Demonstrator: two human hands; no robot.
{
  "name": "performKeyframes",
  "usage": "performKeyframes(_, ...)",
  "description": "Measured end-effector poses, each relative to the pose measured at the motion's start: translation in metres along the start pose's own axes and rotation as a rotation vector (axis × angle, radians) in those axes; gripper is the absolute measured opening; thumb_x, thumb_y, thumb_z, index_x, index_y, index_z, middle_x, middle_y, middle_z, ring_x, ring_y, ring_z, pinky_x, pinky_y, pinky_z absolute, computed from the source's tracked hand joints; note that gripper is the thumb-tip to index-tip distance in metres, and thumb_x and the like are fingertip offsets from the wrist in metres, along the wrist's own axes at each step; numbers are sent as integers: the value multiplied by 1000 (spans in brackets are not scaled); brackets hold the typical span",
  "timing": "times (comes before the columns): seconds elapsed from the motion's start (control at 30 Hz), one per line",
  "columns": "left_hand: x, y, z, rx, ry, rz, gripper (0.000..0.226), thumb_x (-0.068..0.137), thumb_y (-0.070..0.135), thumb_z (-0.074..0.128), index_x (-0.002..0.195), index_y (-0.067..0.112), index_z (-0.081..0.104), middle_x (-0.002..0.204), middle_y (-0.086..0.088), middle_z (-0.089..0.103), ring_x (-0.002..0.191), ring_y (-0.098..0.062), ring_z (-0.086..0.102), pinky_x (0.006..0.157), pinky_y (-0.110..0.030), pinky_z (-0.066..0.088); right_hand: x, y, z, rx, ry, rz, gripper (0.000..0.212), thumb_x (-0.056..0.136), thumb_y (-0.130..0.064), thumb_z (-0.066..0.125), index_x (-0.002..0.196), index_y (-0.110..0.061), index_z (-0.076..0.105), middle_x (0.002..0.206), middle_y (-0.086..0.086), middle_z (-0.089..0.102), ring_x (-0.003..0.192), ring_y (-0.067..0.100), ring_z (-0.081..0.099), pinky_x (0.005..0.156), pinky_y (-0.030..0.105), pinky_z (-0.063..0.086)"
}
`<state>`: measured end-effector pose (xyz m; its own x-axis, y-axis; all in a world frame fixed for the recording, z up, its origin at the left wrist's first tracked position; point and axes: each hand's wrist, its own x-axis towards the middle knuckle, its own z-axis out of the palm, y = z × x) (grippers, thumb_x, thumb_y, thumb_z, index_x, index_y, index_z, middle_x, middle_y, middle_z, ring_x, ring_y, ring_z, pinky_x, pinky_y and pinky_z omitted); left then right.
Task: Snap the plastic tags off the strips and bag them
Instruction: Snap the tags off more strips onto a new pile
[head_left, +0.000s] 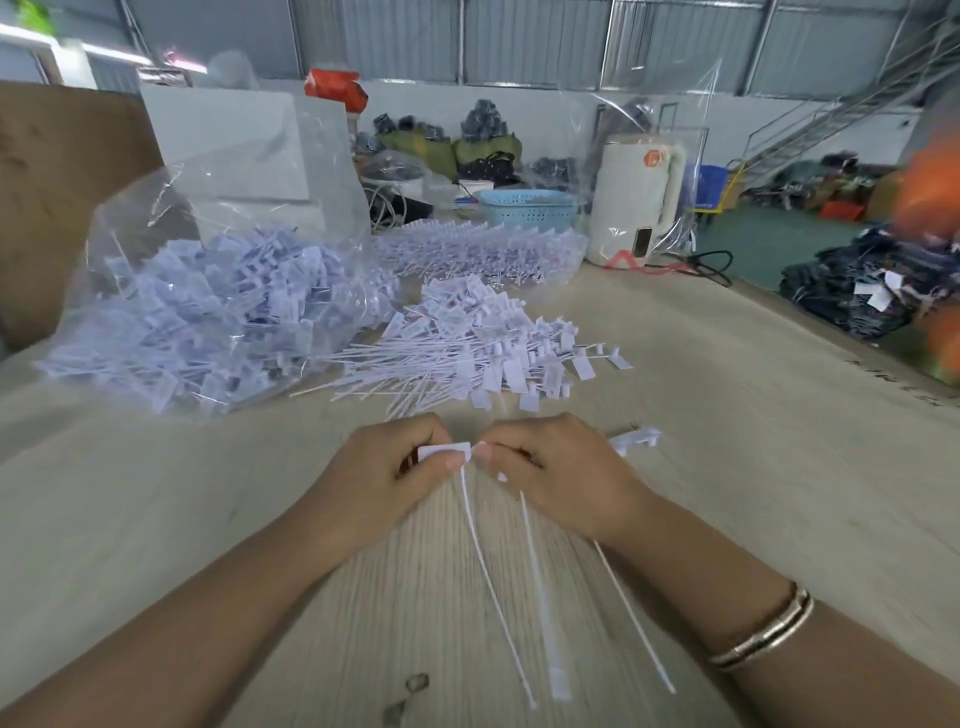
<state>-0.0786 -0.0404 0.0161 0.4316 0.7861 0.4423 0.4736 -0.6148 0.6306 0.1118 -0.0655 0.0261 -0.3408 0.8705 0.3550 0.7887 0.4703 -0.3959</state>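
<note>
At left, a clear bag (208, 291) holds loose tags. At centre, the left hand (384, 478) pinches a white tag (444, 451); the right hand (550, 467) grips the strip (636, 444). Snapping seems underway; next, twisting apart, then bagging.

We hold our left hand (387, 462) and right hand (553, 467) close together, fingers curled and pinching, forearms angled inward.

One head-worn view is provided. The table (727, 467) is seen from close above, facing forward and down.
</note>
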Motion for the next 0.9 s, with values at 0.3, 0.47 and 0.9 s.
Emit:
performKeyframes(0.3, 1, 11, 9, -767, -35, -264, 19, 87, 17, 54, 72, 7, 48, 91, -18, 72, 91, -28, 70, 76, -32, 57, 4, -1, 6, 375, 115, 63, 19, 96, -21, 50, 81, -28, 60, 71, 5, 64, 66, 26, 61, 69, 41, 51)
performKeyframes(0.47, 0, 13, -6, -1036, 60, -273, 18, 78, 19, 53, 61, 17, 60, 81, -14, 73, 79, -25, 72, 62, -25, 56, 1, 21, -7, 495, 307, 221, 19, 93, -24, 54, 79, -34, 61, 62, -7, 61, 59, 14, 61, 60, 29, 50)
performKeyframes(0.9, 100, 4, -29, -377, 176, -171, 12, 86, 25, 65, 82, 21, 55, 62, 13, 65, 58, 0, 60, 59, -17, 50, 6, 21, 15, 254, 113, 87, 9, 83, -36, 66, 89, -30, 65, 73, -13, 60, 72, 9, 61, 76, 32, 51)
